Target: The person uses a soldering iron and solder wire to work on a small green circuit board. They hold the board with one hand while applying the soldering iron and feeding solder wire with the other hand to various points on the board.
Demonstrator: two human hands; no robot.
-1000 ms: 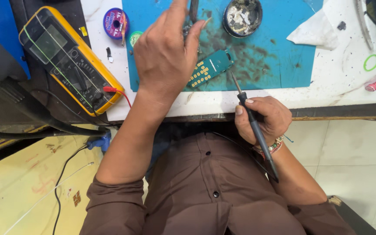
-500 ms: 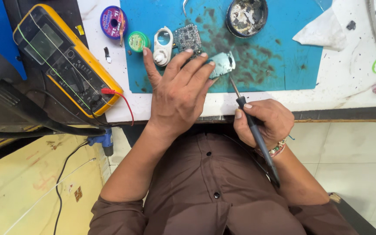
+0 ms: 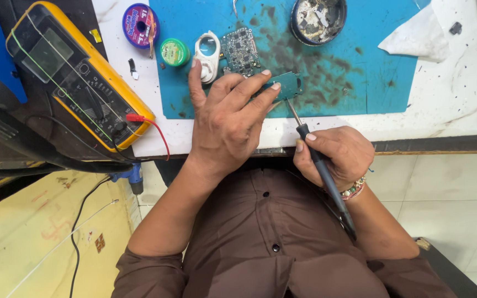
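My right hand (image 3: 335, 152) gripping one soldering iron (image 3: 321, 165), tip touching one green board (image 3: 284, 86) on the blue mat (image 3: 360, 83), my left hand (image 3: 227, 116) now pinning it with fingertips, fingers less spread than before, second board (image 3: 239, 51) beyond, two spools, one multimeter (image 3: 75, 74) left.

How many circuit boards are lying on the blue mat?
2. One bare circuit board lies beside the white plastic casing near the mat's far edge. The other, a teal board, sits under the left hand's fingertips, beside the soldering iron tip. More may be hidden beneath that hand.
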